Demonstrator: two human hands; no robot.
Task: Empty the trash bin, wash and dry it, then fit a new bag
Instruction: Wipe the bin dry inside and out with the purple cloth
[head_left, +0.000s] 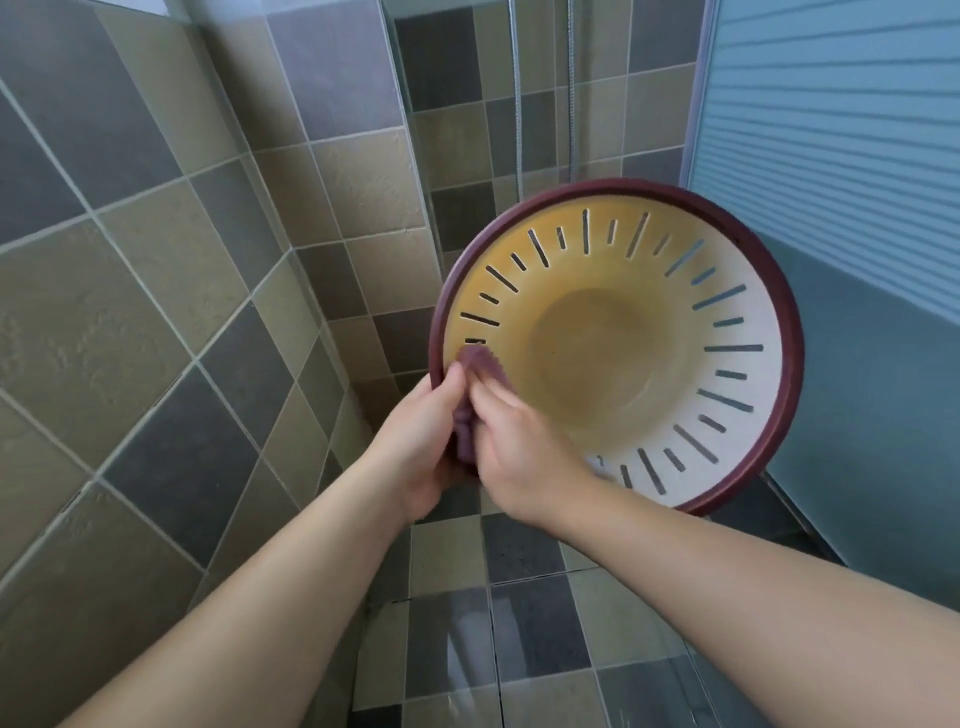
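The trash bin (623, 343) is held up with its open mouth facing me: a cream and yellow slotted wall, a dark red rim and a bare bottom. My left hand (415, 441) grips the rim at its lower left. A purple cloth (480, 366) lies bunched over that rim. My right hand (519, 452) holds the cloth against the bin's inner wall, fingers curled over it, and looks blurred by motion.
Tiled walls (156, 260) close in on the left and behind. A glass shower partition (410, 156) and a metal shower hose (517, 104) stand behind the bin. A frosted blue window (841, 130) fills the right. The wet tiled floor (493, 623) lies below.
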